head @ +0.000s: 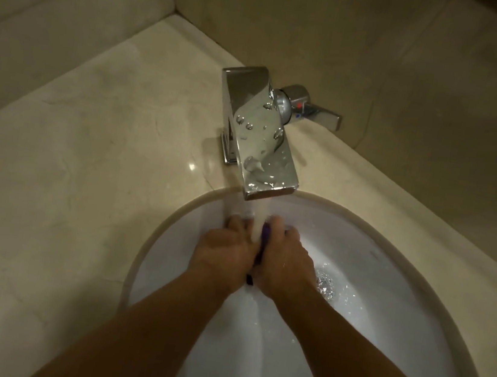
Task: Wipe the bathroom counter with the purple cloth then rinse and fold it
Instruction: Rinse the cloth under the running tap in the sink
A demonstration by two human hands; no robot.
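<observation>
Directly below the square chrome faucet [263,136], the left hand [222,248] and right hand [286,264] clench the bunched purple cloth [263,241], a soft, sodden, likely slippery wad best gripped at both ends.

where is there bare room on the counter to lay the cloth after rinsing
Widest bare patch: the counter left of the faucet, bordered by the left wall and the sink rim. A narrower strip lies right of the faucet, between rim and right wall. Crowded under the spout, where left hand and right hand grip the purple cloth in the stream.
</observation>
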